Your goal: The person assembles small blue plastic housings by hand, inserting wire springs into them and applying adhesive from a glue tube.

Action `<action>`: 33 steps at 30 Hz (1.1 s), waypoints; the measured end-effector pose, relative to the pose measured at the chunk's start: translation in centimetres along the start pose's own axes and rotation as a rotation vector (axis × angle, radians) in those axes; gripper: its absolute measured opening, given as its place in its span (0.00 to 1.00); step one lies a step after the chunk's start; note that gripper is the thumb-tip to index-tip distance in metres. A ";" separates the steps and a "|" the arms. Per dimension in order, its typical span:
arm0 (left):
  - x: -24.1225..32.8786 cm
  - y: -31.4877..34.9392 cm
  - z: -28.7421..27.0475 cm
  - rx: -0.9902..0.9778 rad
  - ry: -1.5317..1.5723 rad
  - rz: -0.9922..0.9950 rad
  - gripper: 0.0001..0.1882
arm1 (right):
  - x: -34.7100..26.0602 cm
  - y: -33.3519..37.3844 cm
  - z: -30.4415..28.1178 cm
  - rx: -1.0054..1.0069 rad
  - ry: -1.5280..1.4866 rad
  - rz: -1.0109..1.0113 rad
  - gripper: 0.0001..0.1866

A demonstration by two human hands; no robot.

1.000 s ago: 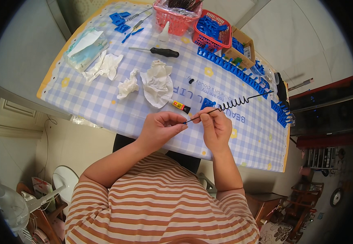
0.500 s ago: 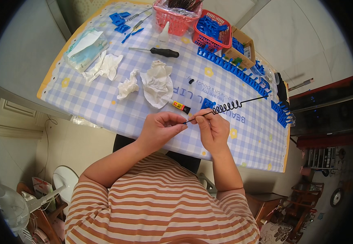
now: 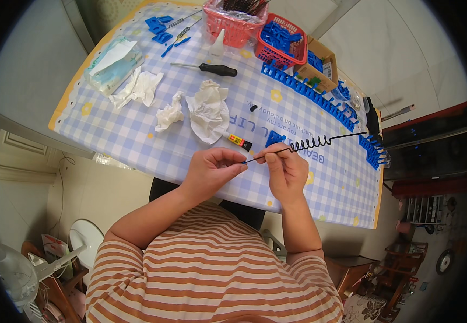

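Left hand [image 3: 212,169] and right hand [image 3: 286,171] are pinching black coiled rod [image 3: 310,143]. It is pointing toward bench [image 3: 330,188] right edge.

You are working in what is looking like a room of a home. In front of you, a flower-dotted, blue-and-white checked tablecloth [image 3: 131,140] is spreading out, and a soft pack of tissues [image 3: 114,67] is resting on it. To your left, a white fan [image 3: 13,275] is standing near a cream panelled wall [image 3: 15,171]; to your right, brown wooden furniture [image 3: 354,262] is filling the lower corner. A black-handled screwdriver [image 3: 218,69] and a red plastic basket [image 3: 281,56] of blue parts [image 3: 279,36] are lending this domestic tabletop a small-workshop touch.
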State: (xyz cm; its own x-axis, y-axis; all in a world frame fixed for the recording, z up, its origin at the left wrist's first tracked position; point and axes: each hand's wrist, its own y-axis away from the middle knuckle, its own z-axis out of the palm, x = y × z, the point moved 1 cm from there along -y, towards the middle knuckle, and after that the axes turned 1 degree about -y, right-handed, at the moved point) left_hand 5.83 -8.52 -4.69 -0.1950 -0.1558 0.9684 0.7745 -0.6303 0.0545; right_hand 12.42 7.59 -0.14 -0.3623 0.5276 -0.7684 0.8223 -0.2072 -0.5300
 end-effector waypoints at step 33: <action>-0.3 0.0 -0.1 -0.013 0.050 0.023 0.08 | -0.3 -0.2 0.1 0.000 -0.020 -0.012 0.04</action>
State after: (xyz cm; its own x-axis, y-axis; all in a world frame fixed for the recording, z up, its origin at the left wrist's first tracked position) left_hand 5.85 -8.53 -5.04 -0.2077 -0.2080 0.9558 0.7711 -0.6360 0.0291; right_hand 12.32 7.38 0.12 -0.3804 0.5138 -0.7690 0.8180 -0.2009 -0.5389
